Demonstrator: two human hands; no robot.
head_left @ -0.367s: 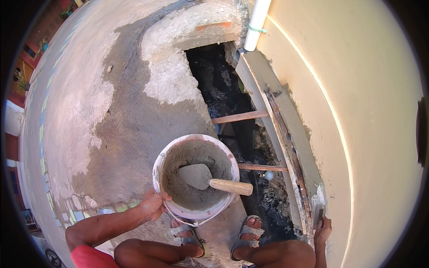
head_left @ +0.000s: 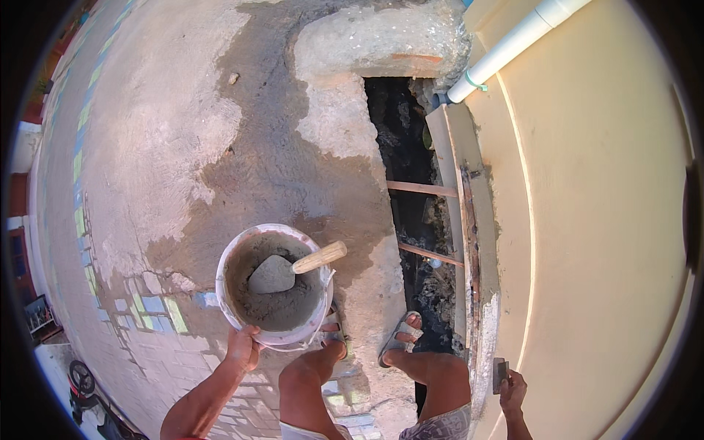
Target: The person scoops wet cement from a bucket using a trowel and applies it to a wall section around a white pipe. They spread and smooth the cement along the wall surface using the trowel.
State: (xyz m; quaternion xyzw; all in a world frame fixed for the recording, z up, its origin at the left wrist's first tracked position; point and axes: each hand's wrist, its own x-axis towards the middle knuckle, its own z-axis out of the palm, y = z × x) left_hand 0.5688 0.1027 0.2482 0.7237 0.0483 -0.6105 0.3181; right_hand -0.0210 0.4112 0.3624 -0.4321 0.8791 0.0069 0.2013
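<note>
My left hand [head_left: 243, 346] grips the near rim of a whitish bucket [head_left: 222, 282] with a wire handle. Wet grey mortar [head_left: 290, 308] lies inside. A pointing trowel [head_left: 273, 275] rests on the mortar, its wooden handle sticking out over the right rim. At the lower right, beside the cream wall [head_left: 609, 220], my right hand [head_left: 513, 390] is closed round a small plastering trowel [head_left: 500, 374] with a flat, dark rectangular plate. My fingers hide its grip. The plate is near the low end of the mortar ledge [head_left: 480, 183] along the wall's foot.
An open drain trench [head_left: 400, 132] with dark contents runs between my feet and the wall. Two wooden struts [head_left: 422, 188] span it, against a form board [head_left: 458, 213]. A white downpipe [head_left: 506, 59] slants at the upper right. Rough, partly wet concrete [head_left: 169, 147] spreads left.
The view has swung, and the bucket with my left hand now appears farther left. My right hand has come away from the ledge's lower end, bringing the trowel's plate into fuller sight.
</note>
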